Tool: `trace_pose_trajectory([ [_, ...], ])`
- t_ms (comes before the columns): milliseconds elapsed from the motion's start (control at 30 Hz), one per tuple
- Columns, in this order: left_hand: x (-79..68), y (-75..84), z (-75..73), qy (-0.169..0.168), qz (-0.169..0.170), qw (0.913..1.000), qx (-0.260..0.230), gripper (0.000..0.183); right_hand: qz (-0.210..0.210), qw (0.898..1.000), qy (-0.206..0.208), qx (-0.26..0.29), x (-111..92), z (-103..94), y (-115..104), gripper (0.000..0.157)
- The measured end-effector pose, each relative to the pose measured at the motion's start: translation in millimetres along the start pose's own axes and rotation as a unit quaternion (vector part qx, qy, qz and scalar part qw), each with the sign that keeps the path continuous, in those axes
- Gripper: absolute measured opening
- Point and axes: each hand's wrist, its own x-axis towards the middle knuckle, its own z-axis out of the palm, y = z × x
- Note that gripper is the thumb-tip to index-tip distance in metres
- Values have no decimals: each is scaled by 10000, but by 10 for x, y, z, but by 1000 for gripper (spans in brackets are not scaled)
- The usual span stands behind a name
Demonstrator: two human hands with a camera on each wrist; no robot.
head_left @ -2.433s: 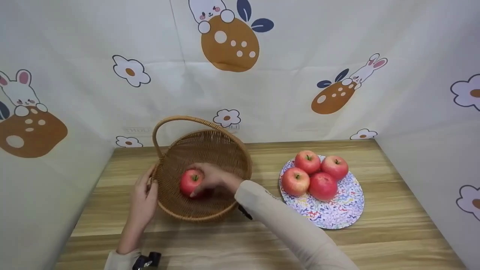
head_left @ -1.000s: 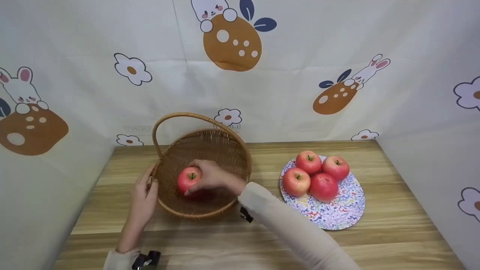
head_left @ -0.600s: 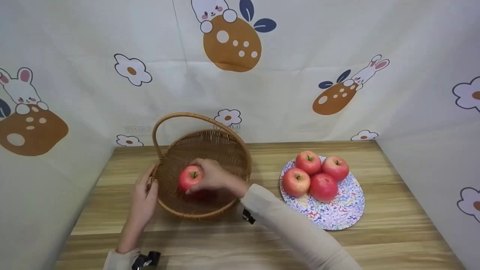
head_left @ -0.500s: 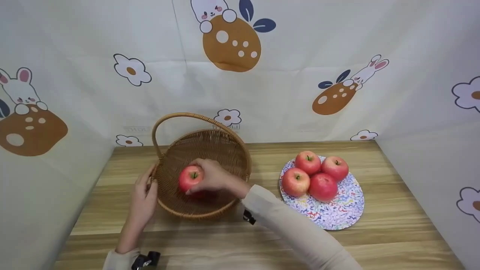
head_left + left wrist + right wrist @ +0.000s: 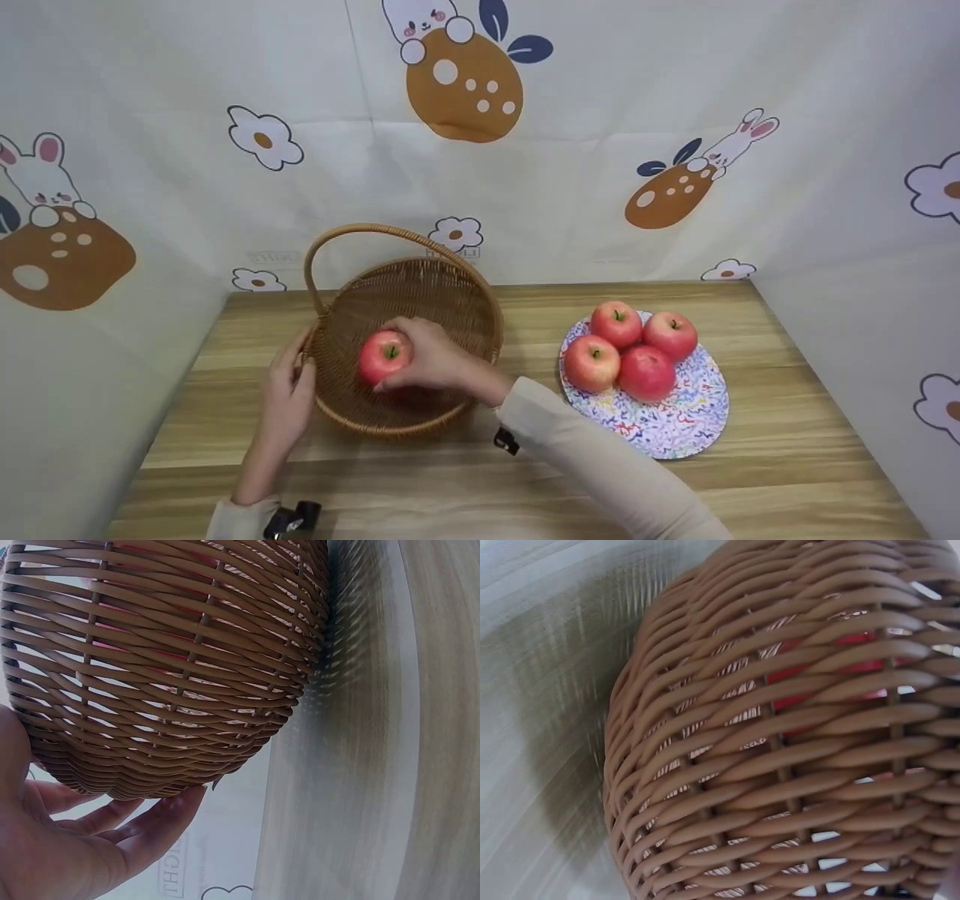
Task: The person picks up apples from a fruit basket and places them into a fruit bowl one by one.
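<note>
A brown wicker basket (image 5: 450, 300) with an arched handle stands on the wooden table. Inside it is a red apple (image 5: 384, 358), stem upward. My right hand (image 5: 431, 360) grips this apple from its right side, the thumb on the near side. Whether the apple touches the basket floor is hidden. My left hand (image 5: 289, 397) holds the basket's left rim, and in the left wrist view several fingers (image 5: 169, 821) press its outer wall. Red shows through the weave of the basket (image 5: 780, 765) in the right wrist view, where my right hand is mostly hidden.
Right of the basket lies a white plate (image 5: 675, 431) with multicoloured marks. Several red apples (image 5: 646, 373) sit together on its far left part. A pale curtain (image 5: 570, 202) printed with rabbits and flowers surrounds the wooden table (image 5: 420, 487) at the back and sides.
Over the last second my right hand and the apple have shifted slightly right inside the basket, and the right forearm has moved right too. The left hand has kept its place.
</note>
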Motion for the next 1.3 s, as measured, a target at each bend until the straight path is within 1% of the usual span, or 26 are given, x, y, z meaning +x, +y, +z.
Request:
trace_pose_trajectory([
  [167,-3,10,4,46,22,9999,90,50,-35,9999,55,95,-54,-15,-2,80],
  [367,-3,-8,6,-7,71,10000,-11,50,-152,9997,206,54,-112,-37,-11,80],
  [467,-5,-3,12,25,66,10000,-6,50,-187,9993,309,96,-147,-45,-20,80],
  [700,-7,-13,7,94,176,9998,21,49,-194,9983,478,259,-233,-64,-49,81],
  [867,-11,-11,9,115,161,9998,-44,50,-161,9980,558,269,-273,-83,-34,83],
  [1133,0,-12,11,49,105,9999,-110,51,-197,9961,822,242,-341,-98,0,80],
  [1300,-6,4,17,51,59,9999,-83,49,-192,9954,908,227,-390,-112,0,81],
])
